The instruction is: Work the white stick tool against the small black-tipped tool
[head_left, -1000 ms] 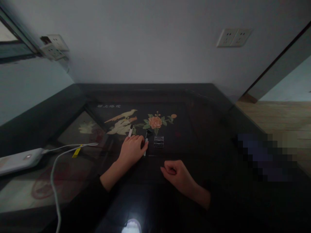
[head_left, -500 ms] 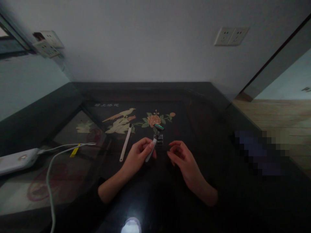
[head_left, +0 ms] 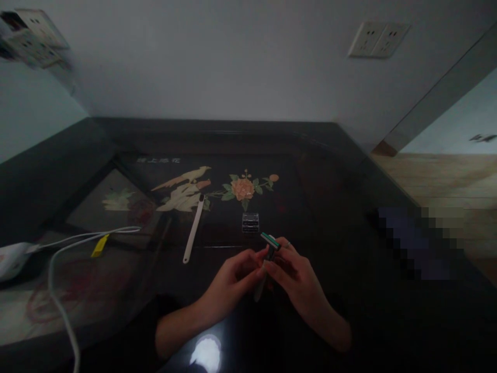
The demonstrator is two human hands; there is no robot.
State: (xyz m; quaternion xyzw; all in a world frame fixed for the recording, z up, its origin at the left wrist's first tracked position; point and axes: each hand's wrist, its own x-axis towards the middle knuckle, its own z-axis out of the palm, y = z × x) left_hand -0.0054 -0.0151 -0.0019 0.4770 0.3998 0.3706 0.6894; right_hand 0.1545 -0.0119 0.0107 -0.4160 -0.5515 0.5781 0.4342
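Note:
Between my two hands is a razor (head_left: pixel 271 241) with a green strip on its head and a pale handle pointing down toward me. My left hand (head_left: pixel 236 274) pinches the handle from the left. My right hand (head_left: pixel 292 269) is closed around the upper handle, just under the head; its far fingers are partly hidden. Beyond my hands, a small clear-and-black case (head_left: pixel 250 223), perhaps for blades, lies on the dark table. To the left lies a thin white stick-like handle (head_left: pixel 193 230) with a dark tip.
The glossy black table (head_left: pixel 318 207) bears a bird-and-flower picture. On the left are a white power bank (head_left: pixel 15 259), a white cable (head_left: pixel 58 295) and a yellow tag (head_left: pixel 100 246). A blurred dark object (head_left: pixel 411 243) sits at the right edge. Wall sockets (head_left: pixel 378 40) are behind.
The razor has come nearer to me and to the right, away from the case. My right hand, earlier apart, now grips it too. The view has shifted slightly.

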